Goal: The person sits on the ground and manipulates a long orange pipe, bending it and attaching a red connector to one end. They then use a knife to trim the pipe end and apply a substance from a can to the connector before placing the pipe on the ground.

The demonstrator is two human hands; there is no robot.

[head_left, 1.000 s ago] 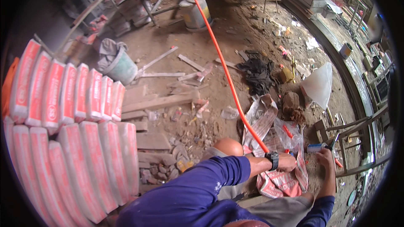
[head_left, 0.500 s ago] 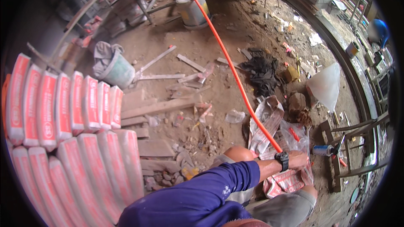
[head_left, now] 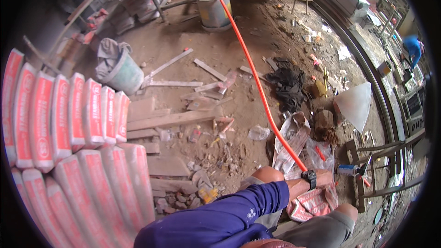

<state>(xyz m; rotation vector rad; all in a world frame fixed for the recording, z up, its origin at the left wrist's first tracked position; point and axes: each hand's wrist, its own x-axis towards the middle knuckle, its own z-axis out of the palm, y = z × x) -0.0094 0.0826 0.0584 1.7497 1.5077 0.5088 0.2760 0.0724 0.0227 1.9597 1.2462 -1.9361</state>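
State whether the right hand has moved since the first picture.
Yes: the right hand went away from the blue-and-white can, by the wooden frame, and out of view; onward direction unclear.

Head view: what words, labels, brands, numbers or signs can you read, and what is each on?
I describe print without copying it.
Upper row of sacks: large red-panel print, partly readable.
Lower row of sacks: red print, too blurred.
Crumpled sack: large letters, broken by folds.
Blue-and-white can: label too small.
Dark panel: pale lettering, partly visible.
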